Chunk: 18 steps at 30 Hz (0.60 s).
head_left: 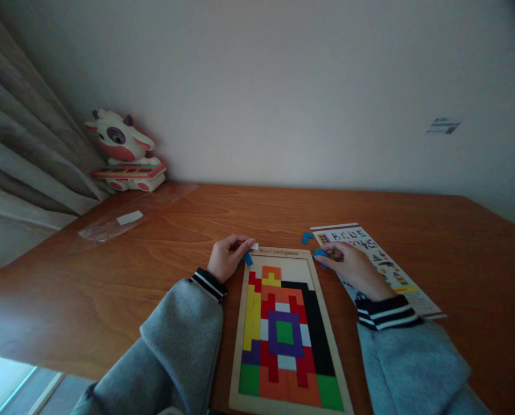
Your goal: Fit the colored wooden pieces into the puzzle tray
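Note:
A wooden block puzzle board (237, 369) lies between my arms, partly filled with coloured blocks in red, yellow, orange, black, purple, green and white. At its top left corner my left hand (229, 256) is closed, pinching a blue puzzle piece (248, 259); a small white piece (254, 246) shows at the fingertips. My right hand (353, 265) is by the board's top right edge, fingers closed around another blue puzzle piece (320, 253). A loose blue L-shaped piece (306, 237) rests on the table just beyond the board. My fingers hide part of the held pieces.
A printed pattern sheet (398, 282) lies under and beside my right hand on the wooden table (188, 230). Clear plastic wrap (105, 229) is at the left. A cow-shaped toy keyboard (130, 153) stands against the wall, near a curtain (19, 155).

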{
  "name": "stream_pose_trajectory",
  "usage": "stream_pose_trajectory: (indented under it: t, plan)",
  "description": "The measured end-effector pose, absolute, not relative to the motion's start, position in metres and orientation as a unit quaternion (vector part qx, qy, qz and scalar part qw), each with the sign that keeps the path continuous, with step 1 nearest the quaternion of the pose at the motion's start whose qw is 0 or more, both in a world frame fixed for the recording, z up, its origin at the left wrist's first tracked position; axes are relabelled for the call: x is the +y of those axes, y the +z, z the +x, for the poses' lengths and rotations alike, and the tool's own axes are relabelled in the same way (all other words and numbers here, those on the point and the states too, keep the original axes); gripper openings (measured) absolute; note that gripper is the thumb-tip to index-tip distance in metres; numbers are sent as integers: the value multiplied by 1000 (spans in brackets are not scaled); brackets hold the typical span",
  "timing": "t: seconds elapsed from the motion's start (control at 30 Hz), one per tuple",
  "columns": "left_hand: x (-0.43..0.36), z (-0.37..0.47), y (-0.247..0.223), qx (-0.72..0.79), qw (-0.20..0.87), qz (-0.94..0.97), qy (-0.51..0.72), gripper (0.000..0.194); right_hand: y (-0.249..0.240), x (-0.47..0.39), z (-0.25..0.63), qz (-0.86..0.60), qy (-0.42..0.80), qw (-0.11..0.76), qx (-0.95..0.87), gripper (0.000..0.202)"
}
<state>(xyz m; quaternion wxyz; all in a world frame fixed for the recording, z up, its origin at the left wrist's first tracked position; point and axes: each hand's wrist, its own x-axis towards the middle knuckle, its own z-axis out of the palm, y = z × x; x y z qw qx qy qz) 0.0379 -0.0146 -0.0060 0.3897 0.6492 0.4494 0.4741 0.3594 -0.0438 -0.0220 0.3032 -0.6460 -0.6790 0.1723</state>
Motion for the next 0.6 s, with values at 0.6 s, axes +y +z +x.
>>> stream_pose_trajectory:
  t: [0.6]
  plan:
    - [-13,37,-15,451,387,669,446,34,-8,-49,351,-669,83,316,-668,39]
